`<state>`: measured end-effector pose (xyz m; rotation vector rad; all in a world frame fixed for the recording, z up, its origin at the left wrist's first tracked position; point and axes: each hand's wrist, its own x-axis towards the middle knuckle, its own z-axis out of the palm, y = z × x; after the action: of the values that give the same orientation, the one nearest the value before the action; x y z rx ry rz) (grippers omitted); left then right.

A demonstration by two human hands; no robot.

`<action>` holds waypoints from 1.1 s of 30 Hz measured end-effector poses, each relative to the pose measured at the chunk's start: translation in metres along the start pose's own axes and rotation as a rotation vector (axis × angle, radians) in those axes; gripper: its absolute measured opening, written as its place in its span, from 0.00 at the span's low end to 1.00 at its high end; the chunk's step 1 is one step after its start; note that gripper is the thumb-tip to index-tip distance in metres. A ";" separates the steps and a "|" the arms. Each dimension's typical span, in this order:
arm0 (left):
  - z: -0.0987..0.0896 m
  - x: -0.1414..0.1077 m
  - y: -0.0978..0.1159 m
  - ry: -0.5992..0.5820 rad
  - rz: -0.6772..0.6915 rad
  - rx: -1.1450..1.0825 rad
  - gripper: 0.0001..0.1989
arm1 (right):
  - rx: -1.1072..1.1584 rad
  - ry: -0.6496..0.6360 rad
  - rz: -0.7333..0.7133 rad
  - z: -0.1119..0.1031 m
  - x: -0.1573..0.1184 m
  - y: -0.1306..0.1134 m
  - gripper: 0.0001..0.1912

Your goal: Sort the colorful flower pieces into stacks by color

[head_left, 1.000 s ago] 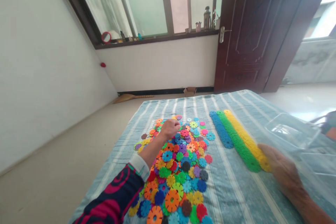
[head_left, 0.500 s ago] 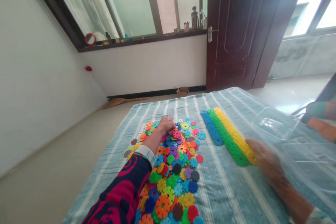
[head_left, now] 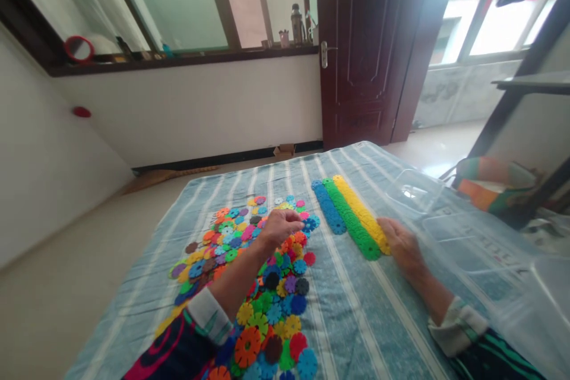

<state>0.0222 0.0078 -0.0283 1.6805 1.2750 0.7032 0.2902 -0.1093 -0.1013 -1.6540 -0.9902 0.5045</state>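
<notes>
My left hand [head_left: 281, 229] is above the right edge of a loose pile of multicoloured notched plastic discs [head_left: 248, 347]. Its thumb and fingers are pinched together on a dark blue notched disc [head_left: 309, 225], beside a lighter blue one on the cloth. My right hand [head_left: 401, 247] lies at the near end of a row of overlapping yellow discs [head_left: 356, 205], fingers stretched out and touching its side. Alongside run a green row [head_left: 351, 219] and a shorter blue row [head_left: 328, 208], its near end stopping further back than the other two.
A striped blue-grey cloth [head_left: 356, 320] covers the table. Clear plastic boxes [head_left: 414, 190] and a see-through lid [head_left: 476, 243] stand on the right. Beyond the table are a brown door [head_left: 356, 53] and a window ledge [head_left: 200, 59] with bottles and a red-rimmed mirror.
My left hand has moved from the far part of the pile toward its right edge, now with a blue disc. My right hand stays by the yellow row. The view has turned right.
</notes>
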 end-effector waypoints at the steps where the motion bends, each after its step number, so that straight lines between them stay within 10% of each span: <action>1: 0.015 -0.003 0.002 -0.042 0.026 0.001 0.04 | 0.003 -0.004 0.007 0.000 0.000 0.000 0.28; 8: 0.072 0.005 0.013 -0.023 0.088 0.252 0.05 | 0.016 -0.018 0.027 0.001 0.001 -0.002 0.29; 33: 0.109 -0.012 0.011 0.065 0.100 0.649 0.09 | -0.117 -0.047 0.095 -0.011 -0.009 -0.008 0.30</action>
<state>0.1149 -0.0384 -0.0663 2.2642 1.5816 0.4189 0.2907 -0.1231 -0.0916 -1.8071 -0.9954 0.5599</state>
